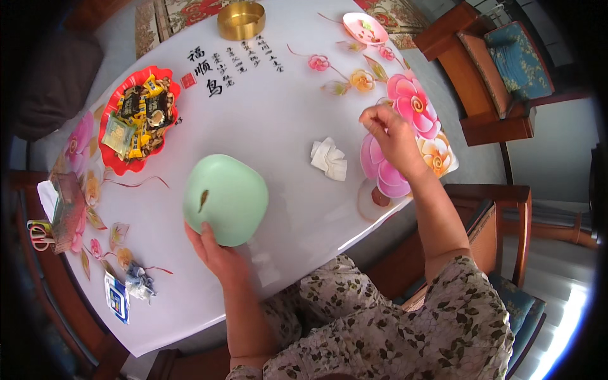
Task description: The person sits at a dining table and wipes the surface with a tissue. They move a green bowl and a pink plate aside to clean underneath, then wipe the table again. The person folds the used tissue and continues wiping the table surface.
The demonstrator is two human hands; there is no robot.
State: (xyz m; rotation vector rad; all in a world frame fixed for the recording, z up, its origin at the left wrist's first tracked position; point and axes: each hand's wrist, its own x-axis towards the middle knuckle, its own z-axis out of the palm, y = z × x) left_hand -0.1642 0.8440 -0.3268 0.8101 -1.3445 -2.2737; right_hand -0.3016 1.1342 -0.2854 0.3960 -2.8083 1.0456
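A pale green plate [228, 196] with rounded corners is gripped at its near edge by my left hand [212, 250], the thumb lying over the rim. On the plate lies one small, narrow brown piece [203, 200], too small to name. My right hand [394, 136] is raised above the table's right side, over the printed pink flowers. Its thumb and fingers are pinched together, and whatever may be between them is hidden. A crumpled white tissue [329, 159] lies on the table between the plate and my right hand.
The flower-printed table [285, 114] bears a red scalloped tray [171, 126] of wrapped sweets and nuts. At the far side are a gold bowl [241, 21] and a pink-white dish [365, 28]. A tissue box [64, 206], scissors [41, 237] and wipes packet [117, 297] sit left. Wooden chairs [494, 76] stand around.
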